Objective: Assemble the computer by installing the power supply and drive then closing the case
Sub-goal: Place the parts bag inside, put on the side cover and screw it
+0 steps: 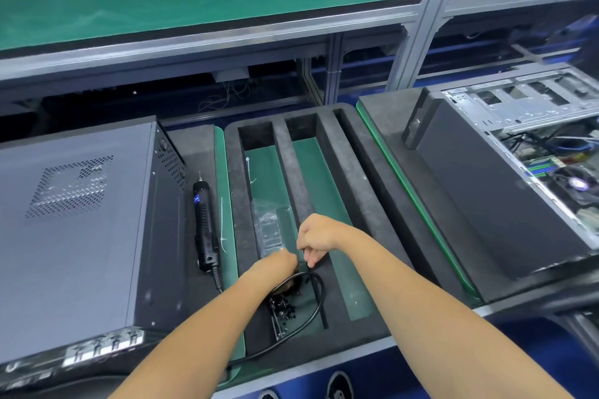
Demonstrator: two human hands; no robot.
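A closed dark grey computer case [74, 223] lies on its side at the left. An open case [518, 178] lies at the right, with its board and cables showing. Between them is a black foam tray [353, 178] with long slots. My two hands meet over its left slot. My left hand [283, 261] bends down towards a pile of small black screws [285, 304], and its fingers are hidden. My right hand [312, 238] has its fingers curled, their tips close to my left hand. Nothing shows between them.
A black electric screwdriver [204, 227] lies between the closed case and the tray, and its cable [319, 288] loops over the screws. A clear plastic bag [269, 230] lies in the left slot. White cable ties [223, 227] lie on the green mat. A metal-framed shelf [227, 23] runs above.
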